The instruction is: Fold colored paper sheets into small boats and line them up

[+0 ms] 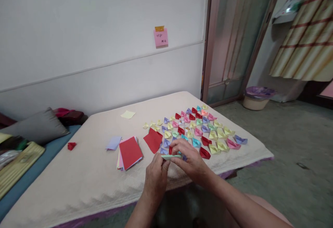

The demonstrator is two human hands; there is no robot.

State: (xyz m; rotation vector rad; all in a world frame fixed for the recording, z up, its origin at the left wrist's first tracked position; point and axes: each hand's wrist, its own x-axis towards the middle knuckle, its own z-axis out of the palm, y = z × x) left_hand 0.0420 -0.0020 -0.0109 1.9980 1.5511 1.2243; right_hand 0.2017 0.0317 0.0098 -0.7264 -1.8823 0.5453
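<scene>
Between my two hands, above the table's front edge, is a small folded piece of light green paper (171, 157). My left hand (156, 172) pinches its left end between thumb and fingers. My right hand (191, 159) grips the right end, its index finger arched over the top. Just beyond my hands lie red paper sheets (153, 140), and to their left is a stack of coloured paper (130, 153) with red on top. Rows of folded paper boats (198, 132) in many colours spread behind and right of my right hand, which hides some of them.
The table (85, 172) has a pale cloth. On it lie lilac paper (113, 143), a pale yellow sheet (128, 114) and a crumpled red paper piece (71, 146). A grey cushion (39, 127) sits at left. A lined bin (257, 99) stands on the floor at right.
</scene>
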